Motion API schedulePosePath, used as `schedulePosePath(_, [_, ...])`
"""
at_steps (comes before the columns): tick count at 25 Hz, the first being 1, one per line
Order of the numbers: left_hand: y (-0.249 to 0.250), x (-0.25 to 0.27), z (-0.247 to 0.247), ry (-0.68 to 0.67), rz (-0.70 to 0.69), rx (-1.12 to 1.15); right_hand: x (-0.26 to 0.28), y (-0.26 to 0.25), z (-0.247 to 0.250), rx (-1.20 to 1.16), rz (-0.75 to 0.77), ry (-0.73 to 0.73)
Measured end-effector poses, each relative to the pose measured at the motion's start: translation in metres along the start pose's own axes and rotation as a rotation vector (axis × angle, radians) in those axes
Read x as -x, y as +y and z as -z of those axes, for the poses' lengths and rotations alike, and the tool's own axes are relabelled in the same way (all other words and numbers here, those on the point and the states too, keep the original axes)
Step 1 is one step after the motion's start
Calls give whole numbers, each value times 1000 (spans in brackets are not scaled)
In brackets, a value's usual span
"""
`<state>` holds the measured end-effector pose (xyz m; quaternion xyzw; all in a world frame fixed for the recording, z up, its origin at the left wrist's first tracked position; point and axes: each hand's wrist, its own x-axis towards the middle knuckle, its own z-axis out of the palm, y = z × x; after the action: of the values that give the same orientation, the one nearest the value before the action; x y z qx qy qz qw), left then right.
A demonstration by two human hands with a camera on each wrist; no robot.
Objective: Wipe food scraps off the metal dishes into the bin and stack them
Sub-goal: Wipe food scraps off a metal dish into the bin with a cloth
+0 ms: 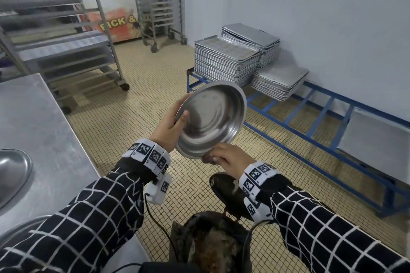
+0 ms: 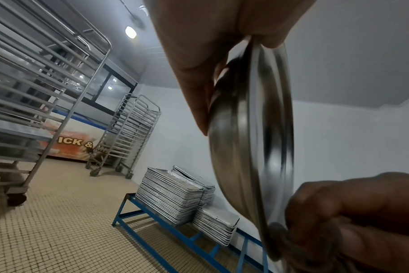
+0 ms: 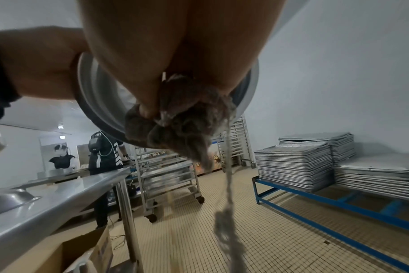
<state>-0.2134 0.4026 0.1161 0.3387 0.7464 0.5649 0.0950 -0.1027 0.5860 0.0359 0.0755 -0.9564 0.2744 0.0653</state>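
My left hand point(image 1: 172, 127) grips the rim of a round metal dish point(image 1: 213, 117), thumb inside, and tilts it up above the floor. In the left wrist view the dish point(image 2: 252, 147) shows edge on. My right hand point(image 1: 226, 157) holds a dirty brown cloth point(image 3: 187, 125) bunched in its fingers against the dish's lower rim point(image 3: 98, 110); a frayed strand hangs down from it. Below my hands stands a dark bin point(image 1: 210, 244) with brown scraps in it. More metal dishes point(image 1: 13, 173) lie upside down on the steel table point(image 1: 44, 126) at left.
Stacks of baking trays point(image 1: 226, 60) sit on a low blue frame point(image 1: 310, 131) along the right wall. Wheeled tray racks point(image 1: 66, 40) stand behind the table and at the back. Another person point(image 3: 103, 155) works at the table's far end. A cardboard box point(image 3: 82, 254) sits under it.
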Motion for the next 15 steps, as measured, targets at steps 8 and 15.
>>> schedulePosePath(8, [-2, 5, 0, -14, 118, 58, -28, -34, 27, -392, -310, 734])
schedulePosePath(15, [8, 7, -8, -74, 190, 187, -36, -55, 2, -359, -12, 391])
